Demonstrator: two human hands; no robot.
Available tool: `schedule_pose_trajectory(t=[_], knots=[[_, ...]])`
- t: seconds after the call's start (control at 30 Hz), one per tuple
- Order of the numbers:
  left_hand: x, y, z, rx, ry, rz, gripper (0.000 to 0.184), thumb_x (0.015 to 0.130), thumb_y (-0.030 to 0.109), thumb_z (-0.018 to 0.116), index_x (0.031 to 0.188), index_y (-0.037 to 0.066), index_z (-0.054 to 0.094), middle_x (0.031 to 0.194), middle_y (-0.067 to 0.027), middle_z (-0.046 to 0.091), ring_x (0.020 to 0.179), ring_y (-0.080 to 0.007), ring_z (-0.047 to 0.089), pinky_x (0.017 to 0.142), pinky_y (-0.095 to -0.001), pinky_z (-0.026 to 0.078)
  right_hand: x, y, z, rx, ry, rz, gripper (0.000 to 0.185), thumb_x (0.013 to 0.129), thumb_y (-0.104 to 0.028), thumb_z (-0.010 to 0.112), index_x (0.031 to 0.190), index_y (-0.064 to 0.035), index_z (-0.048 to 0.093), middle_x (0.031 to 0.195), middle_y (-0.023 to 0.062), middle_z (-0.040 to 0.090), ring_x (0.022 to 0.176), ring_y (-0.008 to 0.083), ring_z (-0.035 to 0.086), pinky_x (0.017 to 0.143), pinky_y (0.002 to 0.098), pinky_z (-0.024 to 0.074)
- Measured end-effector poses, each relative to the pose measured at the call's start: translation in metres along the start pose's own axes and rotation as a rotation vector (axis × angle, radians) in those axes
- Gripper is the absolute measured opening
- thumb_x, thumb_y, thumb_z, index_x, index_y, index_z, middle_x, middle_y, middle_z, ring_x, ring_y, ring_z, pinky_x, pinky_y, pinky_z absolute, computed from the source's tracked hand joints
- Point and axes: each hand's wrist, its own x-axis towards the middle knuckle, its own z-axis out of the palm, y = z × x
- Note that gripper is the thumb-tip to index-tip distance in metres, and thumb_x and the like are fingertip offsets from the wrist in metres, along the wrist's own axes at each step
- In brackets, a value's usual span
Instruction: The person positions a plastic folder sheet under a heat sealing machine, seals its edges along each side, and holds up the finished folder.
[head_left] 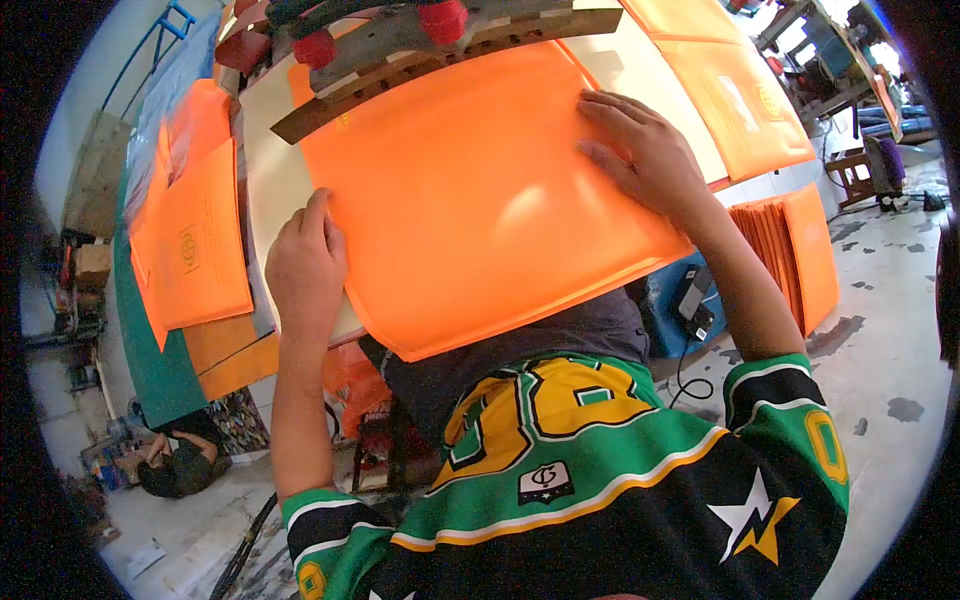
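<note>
A large layered orange sheet (480, 200), in fabric or plastic, lies in front of me with its far edge at a toothed metal bar (450, 66). A small yellow print shows near its far left corner. My left hand (307, 265) is closed at the sheet's left edge, fingers curled and the thumb side against it. On the far right edge rests my right hand (645, 150), its fingers stretched forward and the thumb apart, lying on the sheet. The near edge hangs over my lap. A pale board (268, 190) shows beneath the sheet.
Printed orange pieces (195, 250) lie at the left, and more printed orange pieces (750, 100) at the right. A thick orange stack (795, 260) stands lower right. A black box with a cable (695, 300) is near my right forearm. Another person (180, 465) is low at the left.
</note>
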Motion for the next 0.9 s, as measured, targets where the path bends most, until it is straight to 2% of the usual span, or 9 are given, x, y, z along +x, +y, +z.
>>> schedule_pose_trajectory(t=[0.13,0.2,0.37,0.43,0.5,0.53,0.63,0.73,0.9], knots=[[0.015,-0.006,0.006,-0.004,0.002,0.046,0.039,0.104,0.013,0.063,0.143,0.011,0.065,0.113,-0.0215,0.075,0.101,-0.0436,0.073,0.086,-0.054,0.059,-0.006,-0.003,0.003,0.011,0.056,0.072,0.044,0.103,-0.033,0.072,0.135,-0.0029,0.071,0.146,0.018,0.07,0.138,0.037,0.064,0.118,0.0469,0.052],[0.024,-0.009,0.011,0.102,0.099,0.143,0.035,0.102,0.011,0.063,0.137,0.008,0.067,0.107,-0.0155,0.076,0.095,-0.036,0.075,0.081,-0.0488,0.061,-0.004,-0.002,0.005,-0.006,0.071,0.069,0.043,0.103,-0.033,0.072,0.135,-0.0031,0.071,0.145,0.0177,0.07,0.138,0.0371,0.064,0.117,0.0469,0.0528],[0.048,-0.018,0.019,0.079,0.088,0.137,0.037,0.104,0.015,0.062,0.141,0.01,0.066,0.109,-0.0172,0.077,0.097,-0.0361,0.076,0.083,-0.0498,0.061,0.013,0.012,0.01,-0.018,0.088,0.031,0.041,0.103,-0.031,0.07,0.133,-0.0034,0.071,0.144,0.0166,0.071,0.135,0.0369,0.066,0.114,0.0475,0.0548],[0.055,-0.016,0.023,0.062,0.098,0.143,0.038,0.104,0.016,0.062,0.142,0.011,0.066,0.108,-0.0178,0.077,0.096,-0.0364,0.076,0.082,-0.0507,0.061,0.021,0.02,0.011,-0.029,0.032,0.054,0.044,0.106,-0.031,0.068,0.141,-0.0052,0.071,0.151,0.0157,0.068,0.14,0.0352,0.064,0.119,0.0463,0.0508],[0.062,-0.011,0.022,0.117,-0.002,0.028,0.04,0.104,0.019,0.063,0.144,0.013,0.066,0.103,-0.0177,0.079,0.092,-0.0373,0.077,0.079,-0.0522,0.061,0.026,0.032,0.016,-0.05,0.058,0.021,0.043,0.105,-0.031,0.069,0.138,-0.0044,0.071,0.147,0.0158,0.07,0.136,0.0357,0.066,0.116,0.0469,0.0533],[0.063,-0.009,0.023,0.114,-0.006,0.031,0.04,0.104,0.019,0.063,0.144,0.013,0.066,0.103,-0.0177,0.079,0.092,-0.0373,0.077,0.079,-0.0522,0.061,0.028,0.038,0.017,-0.068,0.086,-0.02,0.042,0.104,-0.031,0.069,0.136,-0.0036,0.07,0.142,0.0159,0.072,0.132,0.0363,0.067,0.112,0.0474,0.0559],[0.063,-0.006,0.023,0.103,-0.002,0.023,0.04,0.104,0.02,0.063,0.144,0.016,0.067,0.095,-0.0171,0.079,0.086,-0.0375,0.077,0.076,-0.0524,0.061,0.032,0.049,0.015,-0.055,0.087,-0.052,0.043,0.104,-0.032,0.069,0.136,-0.0036,0.07,0.142,0.0167,0.072,0.131,0.038,0.068,0.112,0.0482,0.0556],[0.061,-0.004,0.02,0.1,-0.006,0.017,0.04,0.104,0.022,0.064,0.144,0.016,0.068,0.091,-0.0174,0.078,0.083,-0.0369,0.077,0.074,-0.0518,0.06,0.031,0.048,0.015,0.029,0.052,0.038,0.044,0.105,-0.032,0.068,0.138,-0.0038,0.07,0.144,0.0172,0.071,0.132,0.0391,0.067,0.113,0.0488,0.0548],[0.059,-0.005,0.022,0.121,0.004,-0.002,0.038,0.106,0.022,0.063,0.144,0.018,0.068,0.082,-0.0162,0.076,0.074,-0.0356,0.076,0.067,-0.051,0.059,0.031,0.045,0.014,0.036,0.051,0.051,0.046,0.106,-0.034,0.067,0.141,-0.0047,0.069,0.145,0.0167,0.07,0.133,0.0397,0.066,0.114,0.0488,0.0539]])
